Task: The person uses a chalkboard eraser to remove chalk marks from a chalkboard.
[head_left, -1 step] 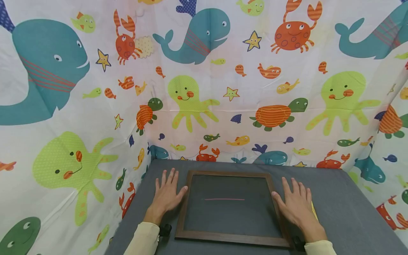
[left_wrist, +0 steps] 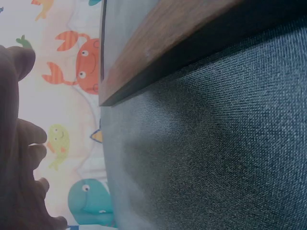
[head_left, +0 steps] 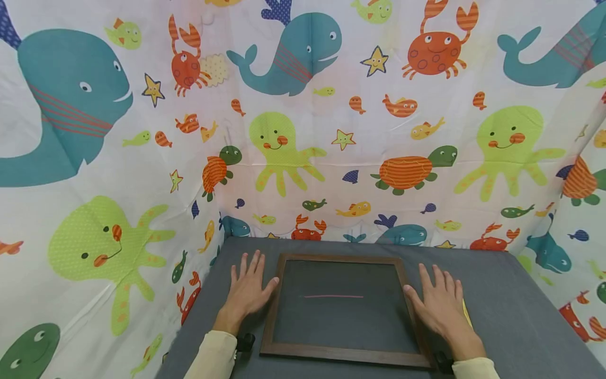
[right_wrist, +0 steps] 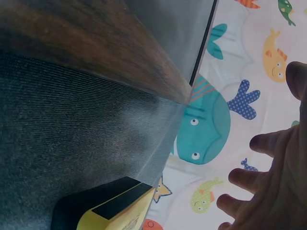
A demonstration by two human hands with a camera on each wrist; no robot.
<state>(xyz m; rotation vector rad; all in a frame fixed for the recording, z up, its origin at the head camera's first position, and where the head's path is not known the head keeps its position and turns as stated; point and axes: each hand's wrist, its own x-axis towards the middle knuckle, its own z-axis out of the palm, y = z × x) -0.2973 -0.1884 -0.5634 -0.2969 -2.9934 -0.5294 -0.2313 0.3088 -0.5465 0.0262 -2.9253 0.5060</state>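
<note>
A chalkboard [head_left: 345, 326] with a brown wooden frame lies flat on a grey cloth-covered table, a single pink horizontal line [head_left: 333, 296] drawn across its upper half. Beside the frame's left side is my left hand [head_left: 248, 292], fingers spread and holding nothing, its thumb overlapping the frame edge in the head view. My right hand [head_left: 440, 302] is at the frame's right side, back upward, fingers extended and holding nothing. A black and yellow block [right_wrist: 117, 213] lies on the table near the right hand; in the head view the hand hides most of it.
The grey table [head_left: 516, 316] ends at a white curtain [head_left: 350, 110] printed with sea animals, which hangs behind it and along both sides. Dark straps with small cameras [head_left: 245, 342] sit at both wrists.
</note>
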